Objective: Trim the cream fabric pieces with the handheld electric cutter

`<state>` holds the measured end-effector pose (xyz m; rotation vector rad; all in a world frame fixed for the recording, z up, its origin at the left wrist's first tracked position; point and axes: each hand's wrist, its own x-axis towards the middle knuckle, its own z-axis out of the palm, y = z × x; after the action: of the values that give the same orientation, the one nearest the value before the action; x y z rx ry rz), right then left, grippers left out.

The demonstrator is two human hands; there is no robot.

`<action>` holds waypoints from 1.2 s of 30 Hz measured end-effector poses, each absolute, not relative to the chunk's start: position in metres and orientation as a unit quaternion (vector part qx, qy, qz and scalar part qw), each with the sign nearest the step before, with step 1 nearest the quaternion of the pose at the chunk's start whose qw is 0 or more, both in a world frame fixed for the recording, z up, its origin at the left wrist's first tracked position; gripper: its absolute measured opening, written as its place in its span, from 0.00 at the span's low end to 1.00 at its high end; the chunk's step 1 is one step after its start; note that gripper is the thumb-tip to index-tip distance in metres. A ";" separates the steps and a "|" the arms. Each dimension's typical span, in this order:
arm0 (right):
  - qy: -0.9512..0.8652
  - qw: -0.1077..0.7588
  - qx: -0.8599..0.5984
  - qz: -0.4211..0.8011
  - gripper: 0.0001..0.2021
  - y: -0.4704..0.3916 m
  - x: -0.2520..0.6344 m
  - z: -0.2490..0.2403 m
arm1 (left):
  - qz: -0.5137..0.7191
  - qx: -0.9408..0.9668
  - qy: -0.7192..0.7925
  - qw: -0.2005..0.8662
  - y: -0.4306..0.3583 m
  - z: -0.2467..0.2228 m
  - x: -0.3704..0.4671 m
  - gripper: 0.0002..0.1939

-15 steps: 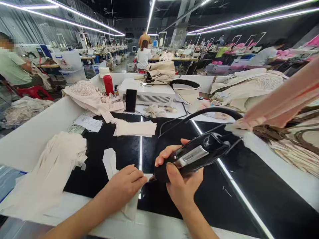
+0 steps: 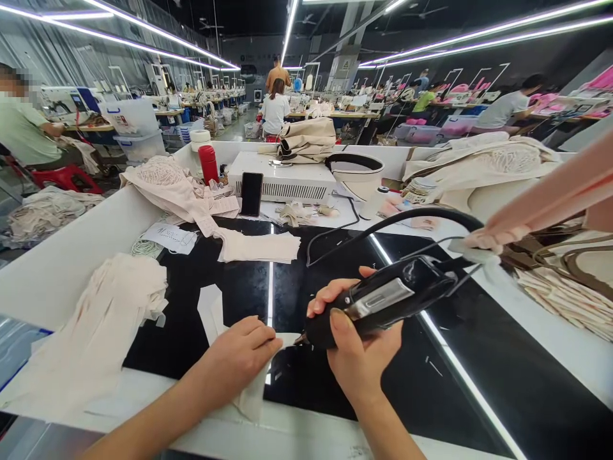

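Observation:
Near the front edge of the black work surface, my left hand [image 2: 242, 358] presses on a pale fabric piece [image 2: 251, 399] with fingers held together. Part of this piece lies beneath the palm, and its lower end hangs toward the edge. To the right, my right hand [image 2: 359, 345] is wrapped round a black corded handheld tool [image 2: 378, 306] with a silver plate on its side; its exact kind I cannot tell. Its narrow tip [image 2: 301, 340] points left, at a pale end showing past my left fingertips. A white angular piece [image 2: 211, 310] lies beyond my left hand.
Pale fabric strips [image 2: 100, 332] are heaped at left, and a folded strip stack [image 2: 258, 247] lies ahead. A phone [image 2: 251, 193] leans on a white vented box [image 2: 282, 176]. From upper right, a pink cloth strap [image 2: 550, 191] reaches the tool's cable. Several people sit farther off.
My right hand and the tool have shifted a little to the right, so more of the pale end shows between the tip and my left fingers. My left hand stays put.

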<state>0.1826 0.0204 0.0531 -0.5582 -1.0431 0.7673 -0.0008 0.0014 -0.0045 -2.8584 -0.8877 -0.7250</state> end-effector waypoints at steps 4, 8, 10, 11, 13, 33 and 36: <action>-0.482 0.759 -0.269 0.346 0.22 0.020 0.182 0.053 | -0.232 -0.927 -0.293 0.030 0.001 -0.005 -0.001 0.12; -0.485 0.759 -0.269 0.341 0.22 0.019 0.182 0.053 | -0.227 -0.928 -0.293 0.026 0.001 -0.005 -0.001 0.12; -0.481 0.763 -0.263 0.342 0.22 0.019 0.182 0.052 | -0.226 -0.929 -0.291 0.028 0.001 -0.005 -0.001 0.12; -0.480 0.764 -0.260 0.343 0.23 0.019 0.181 0.052 | -0.227 -0.929 -0.290 0.030 0.001 -0.005 -0.001 0.13; -0.479 0.765 -0.258 0.345 0.23 0.020 0.181 0.052 | -0.229 -0.929 -0.288 0.033 0.002 -0.005 -0.001 0.13; -0.482 0.764 -0.295 0.311 0.25 -0.004 0.177 0.056 | -0.225 -0.872 -0.429 0.078 -0.045 -0.004 -0.001 0.23; -0.484 0.763 -0.297 0.309 0.24 -0.010 0.176 0.058 | -0.204 -0.876 -0.430 0.079 -0.041 -0.011 -0.003 0.24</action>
<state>0.1759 -0.0101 0.0577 -0.6466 -1.0526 0.6713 -0.0027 -0.0414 -0.0110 -2.6218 -1.2859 -0.6105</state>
